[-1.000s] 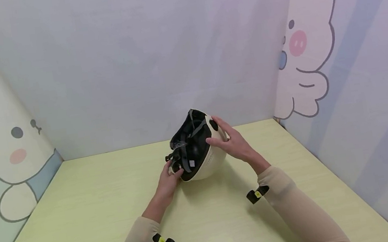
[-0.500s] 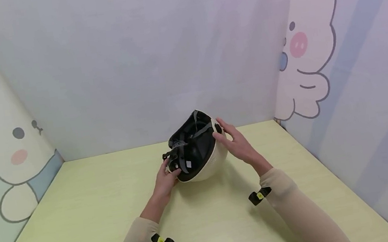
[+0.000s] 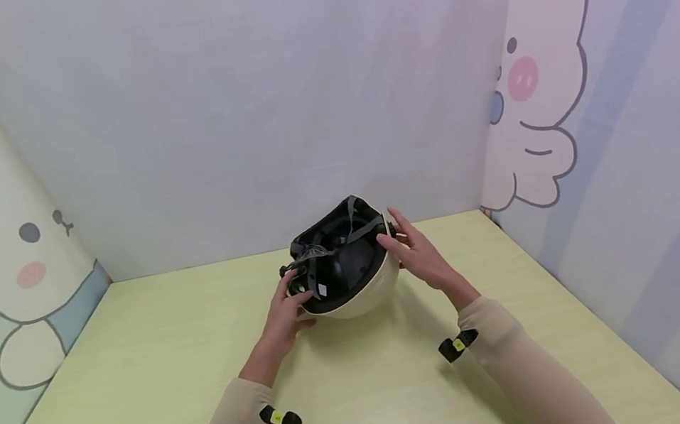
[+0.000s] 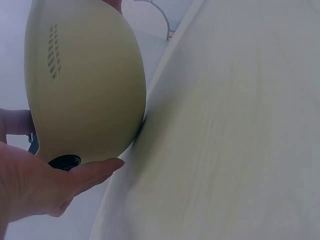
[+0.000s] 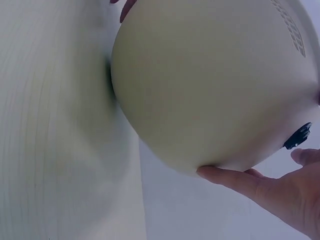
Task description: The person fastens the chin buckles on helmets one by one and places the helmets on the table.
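Observation:
A cream helmet (image 3: 367, 300) rests upside down on the table, tilted so its black lining (image 3: 347, 268) and grey straps (image 3: 352, 232) face up in the head view. At its left end my left hand (image 3: 279, 314) grips the rim, thumb over the edge and fingers on the outside. My right hand (image 3: 421, 253) holds the right end, its thumb at the rim beside a black side knob (image 5: 298, 136). In the left wrist view, a fingertip lies along the smooth shell (image 4: 90, 85) below a patch of small vents. The right wrist view has fingertips against the rounded shell (image 5: 210, 85).
The pale wood-grain table (image 3: 144, 388) reaches back to a plain lilac wall (image 3: 236, 111). Side walls with cartoon animals (image 3: 542, 106) stand at left and right. Both sleeved forearms wear a small black wrist camera (image 3: 282, 422).
The helmet has turned and tipped so its opening faces more upward. My left hand has shifted slightly left and my right hand slightly right with it.

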Action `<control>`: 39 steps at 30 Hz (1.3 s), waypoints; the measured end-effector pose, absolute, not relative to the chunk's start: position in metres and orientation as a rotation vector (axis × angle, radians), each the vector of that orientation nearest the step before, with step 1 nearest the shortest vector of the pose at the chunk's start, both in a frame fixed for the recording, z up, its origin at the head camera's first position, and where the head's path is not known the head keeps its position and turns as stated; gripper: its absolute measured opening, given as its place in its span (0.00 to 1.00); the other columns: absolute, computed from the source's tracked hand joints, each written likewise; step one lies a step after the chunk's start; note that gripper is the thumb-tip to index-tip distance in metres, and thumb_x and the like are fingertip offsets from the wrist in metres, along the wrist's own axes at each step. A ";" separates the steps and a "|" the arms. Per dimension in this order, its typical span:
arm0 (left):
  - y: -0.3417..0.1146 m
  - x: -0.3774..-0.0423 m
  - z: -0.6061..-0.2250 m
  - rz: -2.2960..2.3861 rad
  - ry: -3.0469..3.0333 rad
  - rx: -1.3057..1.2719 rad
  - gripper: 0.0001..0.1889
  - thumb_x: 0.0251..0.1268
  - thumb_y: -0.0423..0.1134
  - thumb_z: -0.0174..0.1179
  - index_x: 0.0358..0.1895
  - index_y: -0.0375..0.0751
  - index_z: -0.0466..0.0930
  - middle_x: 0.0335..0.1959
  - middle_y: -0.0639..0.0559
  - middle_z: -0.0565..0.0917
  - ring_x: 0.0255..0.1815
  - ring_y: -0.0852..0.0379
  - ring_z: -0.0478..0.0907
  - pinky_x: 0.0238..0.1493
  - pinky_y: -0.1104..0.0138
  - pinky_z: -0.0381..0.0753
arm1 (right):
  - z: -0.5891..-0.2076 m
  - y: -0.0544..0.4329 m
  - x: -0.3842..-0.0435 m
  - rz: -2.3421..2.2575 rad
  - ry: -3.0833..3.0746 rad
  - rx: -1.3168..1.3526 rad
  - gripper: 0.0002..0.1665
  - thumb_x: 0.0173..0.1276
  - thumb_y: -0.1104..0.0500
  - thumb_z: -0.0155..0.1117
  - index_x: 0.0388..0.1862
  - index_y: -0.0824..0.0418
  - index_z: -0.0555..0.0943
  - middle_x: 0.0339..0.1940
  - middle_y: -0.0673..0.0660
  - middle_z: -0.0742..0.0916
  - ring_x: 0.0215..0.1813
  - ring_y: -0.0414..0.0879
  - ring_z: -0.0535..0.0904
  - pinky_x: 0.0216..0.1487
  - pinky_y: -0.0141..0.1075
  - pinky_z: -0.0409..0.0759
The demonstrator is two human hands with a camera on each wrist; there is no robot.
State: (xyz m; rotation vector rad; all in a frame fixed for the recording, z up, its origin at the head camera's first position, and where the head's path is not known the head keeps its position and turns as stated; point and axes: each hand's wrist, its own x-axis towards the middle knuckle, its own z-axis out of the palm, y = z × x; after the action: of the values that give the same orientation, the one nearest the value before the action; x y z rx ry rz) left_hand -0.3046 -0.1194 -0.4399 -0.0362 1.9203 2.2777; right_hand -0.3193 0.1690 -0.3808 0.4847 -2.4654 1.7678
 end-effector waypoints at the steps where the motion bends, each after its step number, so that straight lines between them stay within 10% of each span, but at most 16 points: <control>1: -0.120 -0.305 -0.439 2.287 1.909 -0.032 0.33 0.72 0.29 0.53 0.77 0.49 0.57 0.72 0.33 0.59 0.42 0.48 0.79 0.47 0.45 0.78 | -0.382 0.169 -0.320 1.765 -2.459 0.487 0.40 0.78 0.44 0.55 0.82 0.37 0.49 0.77 0.63 0.64 0.75 0.59 0.64 0.54 0.58 0.78; 10: -0.121 -0.306 -0.437 2.316 1.957 -0.013 0.32 0.67 0.27 0.53 0.74 0.45 0.59 0.70 0.33 0.62 0.42 0.49 0.79 0.40 0.58 0.82 | -0.384 0.170 -0.321 1.811 -2.437 0.523 0.37 0.79 0.48 0.54 0.82 0.46 0.54 0.76 0.63 0.64 0.69 0.62 0.70 0.45 0.57 0.83; 39: -0.130 -0.304 -0.426 2.283 1.998 0.236 0.35 0.70 0.33 0.56 0.77 0.48 0.56 0.77 0.39 0.54 0.64 0.38 0.68 0.51 0.43 0.78 | -0.402 0.185 -0.324 1.963 -2.488 0.487 0.28 0.75 0.57 0.44 0.71 0.62 0.60 0.63 0.69 0.69 0.53 0.62 0.76 0.32 0.48 0.85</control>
State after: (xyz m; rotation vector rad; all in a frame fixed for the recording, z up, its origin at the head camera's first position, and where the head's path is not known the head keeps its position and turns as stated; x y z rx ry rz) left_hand -0.3038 -0.1304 -0.4263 0.2361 1.9982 2.2834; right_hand -0.3242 0.1850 -0.4016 0.4868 -2.4881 1.9629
